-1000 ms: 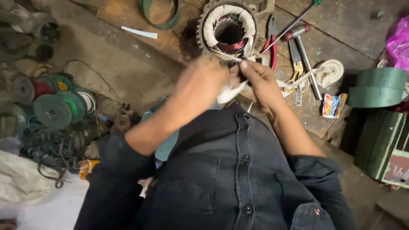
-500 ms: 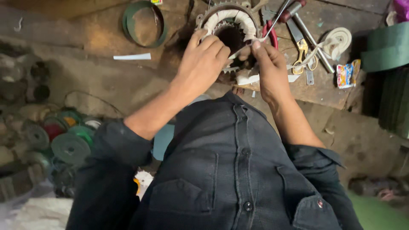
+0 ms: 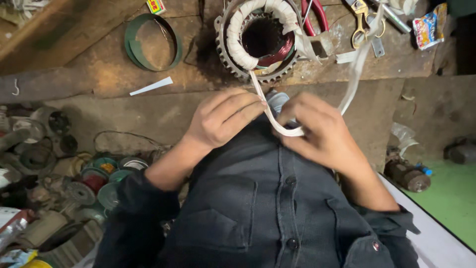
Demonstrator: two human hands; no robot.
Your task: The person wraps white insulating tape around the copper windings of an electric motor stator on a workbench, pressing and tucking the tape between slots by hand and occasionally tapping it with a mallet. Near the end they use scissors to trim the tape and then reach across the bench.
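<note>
Rough, stained wooden planks make up the tabletop (image 3: 198,74), dark with grime, and below its edge I see a dusty concrete face dropping to a cluttered floor. On the planks sits a toothed motor stator (image 3: 260,39), its coil wrapped in white tape. From it, a white tape strip (image 3: 267,111) runs down to my hands. My left hand (image 3: 223,119) has its fingers (image 3: 243,111) pinched together on the strip near the stator; my right hand (image 3: 317,129) has its fingers closed on the strip's loop, whose other end rises toward the tools. A green band ring (image 3: 152,42) lies to the side, red-handled pliers (image 3: 317,15) and yellow-handled scissors (image 3: 364,22) beyond the stator. Wire spools (image 3: 99,181) crowd the floor on one side; a green mat (image 3: 451,198) shows on the other.
</note>
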